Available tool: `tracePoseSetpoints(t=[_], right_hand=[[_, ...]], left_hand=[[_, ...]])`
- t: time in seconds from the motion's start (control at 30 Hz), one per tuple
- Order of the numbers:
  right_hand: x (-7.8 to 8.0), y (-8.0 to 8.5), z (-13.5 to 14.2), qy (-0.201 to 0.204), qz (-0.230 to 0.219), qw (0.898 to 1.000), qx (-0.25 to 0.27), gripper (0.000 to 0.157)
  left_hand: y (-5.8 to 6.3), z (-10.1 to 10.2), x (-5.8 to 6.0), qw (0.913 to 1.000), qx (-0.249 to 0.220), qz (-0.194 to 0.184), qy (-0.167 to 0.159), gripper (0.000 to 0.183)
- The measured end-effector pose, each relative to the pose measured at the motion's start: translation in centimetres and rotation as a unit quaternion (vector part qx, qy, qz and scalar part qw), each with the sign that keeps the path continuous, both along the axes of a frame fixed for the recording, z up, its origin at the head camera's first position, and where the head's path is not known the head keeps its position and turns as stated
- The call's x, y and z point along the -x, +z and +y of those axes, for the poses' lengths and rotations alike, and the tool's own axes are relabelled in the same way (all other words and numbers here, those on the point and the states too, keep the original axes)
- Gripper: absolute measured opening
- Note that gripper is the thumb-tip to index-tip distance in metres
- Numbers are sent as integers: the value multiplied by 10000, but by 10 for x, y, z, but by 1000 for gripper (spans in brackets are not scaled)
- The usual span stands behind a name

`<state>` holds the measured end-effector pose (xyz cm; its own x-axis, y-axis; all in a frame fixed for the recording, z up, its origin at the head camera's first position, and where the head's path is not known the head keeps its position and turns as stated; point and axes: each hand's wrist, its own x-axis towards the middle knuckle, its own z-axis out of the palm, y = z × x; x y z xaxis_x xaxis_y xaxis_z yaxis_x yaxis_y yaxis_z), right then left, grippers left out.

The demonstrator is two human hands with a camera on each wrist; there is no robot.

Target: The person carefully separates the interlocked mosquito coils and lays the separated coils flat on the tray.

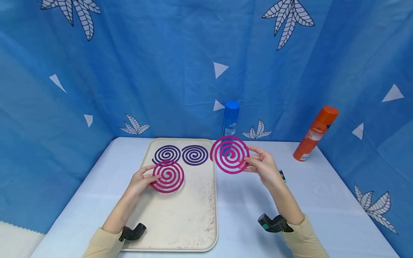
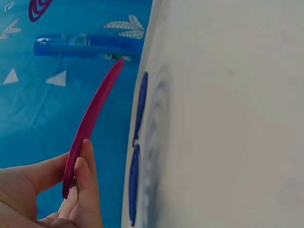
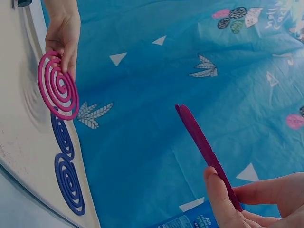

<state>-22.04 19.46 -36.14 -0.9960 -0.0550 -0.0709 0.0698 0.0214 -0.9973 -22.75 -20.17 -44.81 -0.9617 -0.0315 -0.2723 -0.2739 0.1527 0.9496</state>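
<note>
Over the tray's left part, my left hand (image 1: 142,182) pinches a pink mosquito coil (image 1: 175,182) by its left edge; the coil hangs above the surface and faces the head camera. My right hand (image 1: 262,165) holds another pink mosquito coil (image 1: 219,157) by its right edge, raised just right of the tray. In the wrist views both held coils show nearly edge-on, thumb on one side and fingers on the other. Two dark purple mosquito coils (image 1: 195,155) lie flat side by side at the far end of the cream tray (image 1: 193,218). The left-hand coil partly overlaps one of them in the head view.
A blue spray can (image 1: 231,113) stands behind the right-hand coil, partly hidden by it. An orange spray can (image 1: 315,134) stands at the back right. A small dark packet (image 1: 282,175) lies beside my right wrist. A blue patterned curtain (image 1: 180,71) hangs around the white table (image 1: 322,208).
</note>
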Motion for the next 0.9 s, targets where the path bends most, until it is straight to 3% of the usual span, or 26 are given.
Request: tracePoseSetpoints(t=[0.33, 0.57, 0.9], right_hand=[[2, -14, -12, 114, -41, 9997, -196, 49], [4, -26, -23, 203, -61, 9995, -229, 48], [12, -67, -60, 659, -334, 9967, -331, 43]], left_hand=[[-18, -14, 3, 9984, 563, -81, 51, 57], [-18, -20, 0, 9887, 1417, 335, 362, 42], [-14, -26, -4, 9776, 1959, 752, 190, 42]])
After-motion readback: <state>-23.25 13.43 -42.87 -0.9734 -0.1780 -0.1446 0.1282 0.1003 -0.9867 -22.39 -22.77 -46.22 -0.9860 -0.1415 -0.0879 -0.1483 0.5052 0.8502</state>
